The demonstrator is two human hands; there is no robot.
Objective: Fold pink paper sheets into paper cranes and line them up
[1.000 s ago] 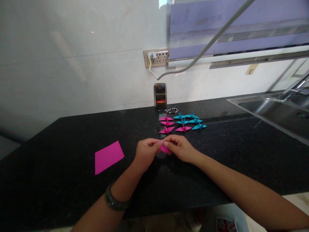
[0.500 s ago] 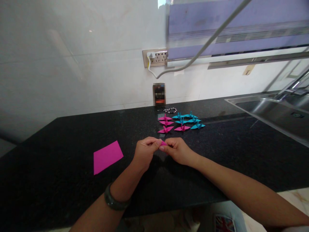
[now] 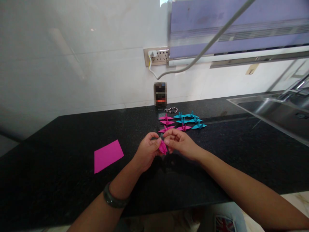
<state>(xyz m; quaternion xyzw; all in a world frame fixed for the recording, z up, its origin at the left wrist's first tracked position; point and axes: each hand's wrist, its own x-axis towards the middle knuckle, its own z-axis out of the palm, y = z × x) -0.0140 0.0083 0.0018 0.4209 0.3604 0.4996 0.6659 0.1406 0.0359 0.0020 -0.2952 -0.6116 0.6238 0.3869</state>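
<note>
My left hand (image 3: 146,150) and my right hand (image 3: 181,143) meet over the black countertop (image 3: 60,193), fingers pinched on a small folded pink paper piece (image 3: 163,147) held between them. A flat pink paper sheet (image 3: 107,155) lies on the counter to the left of my left hand. Just beyond my hands sit several finished paper cranes, pink ones (image 3: 166,122) on the left and blue ones (image 3: 193,120) on the right. A dark bracelet (image 3: 113,199) circles my left wrist.
A small dark object (image 3: 160,94) stands against the white wall, with a bead bracelet (image 3: 171,110) in front of it. A wall socket (image 3: 156,57) with a plugged white cable is above. A steel sink (image 3: 277,112) lies at the far right.
Both hands have lifted slightly and shifted toward the cranes. The pink piece now hangs more upright between the fingertips, and more of it shows.
</note>
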